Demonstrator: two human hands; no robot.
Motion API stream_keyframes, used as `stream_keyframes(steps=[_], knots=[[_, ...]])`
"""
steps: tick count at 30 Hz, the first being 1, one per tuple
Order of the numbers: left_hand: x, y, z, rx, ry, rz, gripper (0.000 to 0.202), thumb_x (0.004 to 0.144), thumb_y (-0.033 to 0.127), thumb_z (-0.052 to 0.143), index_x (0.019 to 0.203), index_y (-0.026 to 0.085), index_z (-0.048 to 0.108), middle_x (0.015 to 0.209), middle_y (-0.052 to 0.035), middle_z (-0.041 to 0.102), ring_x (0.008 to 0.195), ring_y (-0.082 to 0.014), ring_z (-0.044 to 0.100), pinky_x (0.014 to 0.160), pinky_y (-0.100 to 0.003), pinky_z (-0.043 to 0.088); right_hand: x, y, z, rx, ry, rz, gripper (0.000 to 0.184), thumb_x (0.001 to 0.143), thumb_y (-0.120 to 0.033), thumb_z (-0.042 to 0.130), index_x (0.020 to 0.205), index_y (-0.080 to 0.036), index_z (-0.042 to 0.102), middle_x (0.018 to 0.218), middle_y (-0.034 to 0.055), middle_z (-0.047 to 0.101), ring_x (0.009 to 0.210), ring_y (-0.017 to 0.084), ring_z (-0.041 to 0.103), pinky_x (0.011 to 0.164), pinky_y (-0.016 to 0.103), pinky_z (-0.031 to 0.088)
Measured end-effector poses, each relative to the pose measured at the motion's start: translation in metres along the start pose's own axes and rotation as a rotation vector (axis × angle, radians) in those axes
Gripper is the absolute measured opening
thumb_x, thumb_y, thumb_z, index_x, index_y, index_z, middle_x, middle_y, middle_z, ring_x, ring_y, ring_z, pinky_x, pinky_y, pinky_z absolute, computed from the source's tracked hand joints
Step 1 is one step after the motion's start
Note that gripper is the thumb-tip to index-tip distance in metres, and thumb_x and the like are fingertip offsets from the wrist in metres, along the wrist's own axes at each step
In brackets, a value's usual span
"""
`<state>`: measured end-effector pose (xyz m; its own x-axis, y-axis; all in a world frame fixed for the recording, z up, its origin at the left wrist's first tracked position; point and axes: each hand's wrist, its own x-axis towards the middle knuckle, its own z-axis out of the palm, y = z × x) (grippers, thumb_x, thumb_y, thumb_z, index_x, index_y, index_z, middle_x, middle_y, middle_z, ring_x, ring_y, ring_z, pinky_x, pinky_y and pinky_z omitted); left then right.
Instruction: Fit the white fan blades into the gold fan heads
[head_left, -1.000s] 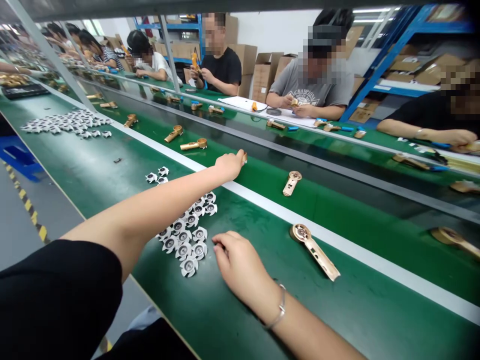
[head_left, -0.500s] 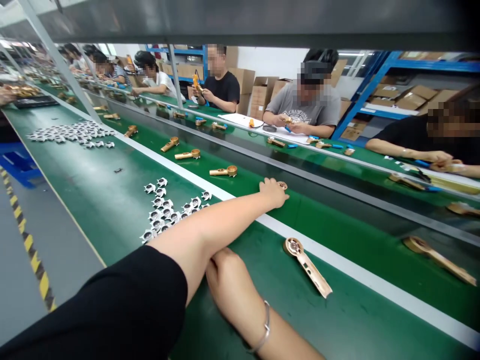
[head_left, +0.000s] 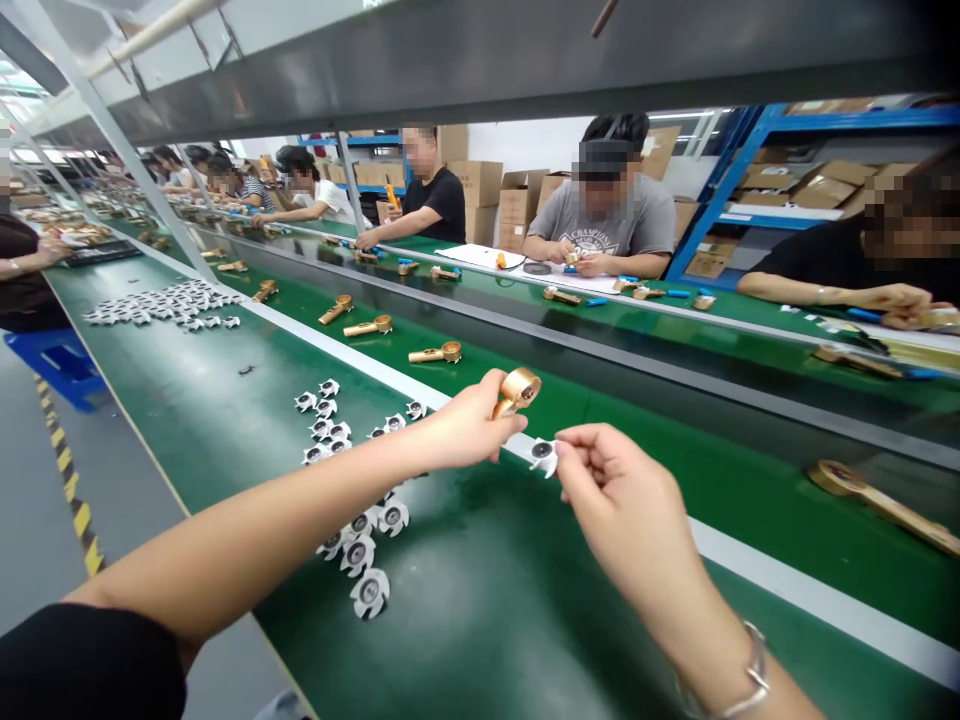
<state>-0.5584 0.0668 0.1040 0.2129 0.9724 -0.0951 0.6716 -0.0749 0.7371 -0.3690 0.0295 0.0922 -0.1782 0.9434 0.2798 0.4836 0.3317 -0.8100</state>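
My left hand (head_left: 466, 425) holds a gold-coloured metal part with a round head (head_left: 518, 391) in its fingers, lifted above the green conveyor belt (head_left: 480, 620). My right hand (head_left: 626, 500) pinches a small white bladed disc with a grey centre (head_left: 543, 456) between finger and thumb, close to that gold part but not touching it. Below my left forearm lies a loose pile of similar discs (head_left: 368, 592), partly hidden by the arm.
Several gold parts (head_left: 436, 352) lie along the belt, and a longer one (head_left: 883, 507) lies to the right. A white strip (head_left: 817, 590) runs along the belt. A second pile of discs (head_left: 160, 305) lies far left. Co-workers (head_left: 604, 210) sit beyond a second belt, before blue shelves of cardboard boxes.
My left hand has come back from the belt with the gold part lifted. My right hand has risen from the belt and now pinches a white disc. The view has tilted.
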Motion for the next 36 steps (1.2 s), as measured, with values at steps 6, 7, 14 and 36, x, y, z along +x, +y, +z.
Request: stream_keyframes(steps=[6, 7, 14, 36], knots=[[-0.06, 0.003, 0.013, -0.199, -0.021, 0.09, 0.05, 0.096, 0.034, 0.047, 0.144, 0.028, 0.031, 0.075, 0.0031, 0.057, 0.053, -0.0116, 0.056, 0.054, -0.024, 0.046, -0.01, -0.017, 0.003, -0.037, 0.074, -0.098, 0.01, 0.091, -0.031, 0.059, 0.089, -0.022, 0.063, 0.067, -0.0034, 0.067, 0.052, 0.01, 0.059, 0.048, 0.019, 0.044], [-0.062, 0.004, 0.014, -0.168, -0.017, 0.098, 0.05, 0.096, 0.033, 0.047, 0.144, 0.028, 0.032, 0.077, 0.0019, 0.059, 0.055, -0.0121, 0.056, 0.055, -0.024, 0.044, -0.012, -0.019, 0.003, -0.059, 0.076, -0.105, 0.009, 0.091, -0.03, 0.059, 0.089, -0.022, 0.063, 0.068, -0.0032, 0.067, 0.051, 0.009, 0.059, 0.048, 0.019, 0.044], [-0.064, 0.005, 0.018, -0.003, 0.011, 0.186, 0.05, 0.096, 0.027, 0.044, 0.144, 0.028, 0.03, 0.086, -0.0015, 0.064, 0.065, -0.0151, 0.057, 0.061, -0.025, 0.041, -0.017, -0.022, 0.002, -0.095, 0.096, -0.1, 0.005, 0.091, -0.027, 0.059, 0.09, -0.023, 0.061, 0.069, -0.0037, 0.068, 0.054, 0.009, 0.062, 0.049, 0.016, 0.046], [-0.075, 0.02, 0.033, -0.216, -0.141, 0.041, 0.039, 0.097, 0.03, 0.042, 0.133, 0.02, 0.032, 0.078, -0.0027, 0.062, 0.062, -0.0173, 0.061, 0.056, -0.026, 0.045, -0.029, -0.012, 0.018, -0.347, 0.312, -0.265, 0.035, 0.094, -0.022, 0.052, 0.127, -0.02, 0.043, 0.069, -0.0024, 0.064, 0.054, 0.016, 0.065, 0.051, 0.027, 0.047]])
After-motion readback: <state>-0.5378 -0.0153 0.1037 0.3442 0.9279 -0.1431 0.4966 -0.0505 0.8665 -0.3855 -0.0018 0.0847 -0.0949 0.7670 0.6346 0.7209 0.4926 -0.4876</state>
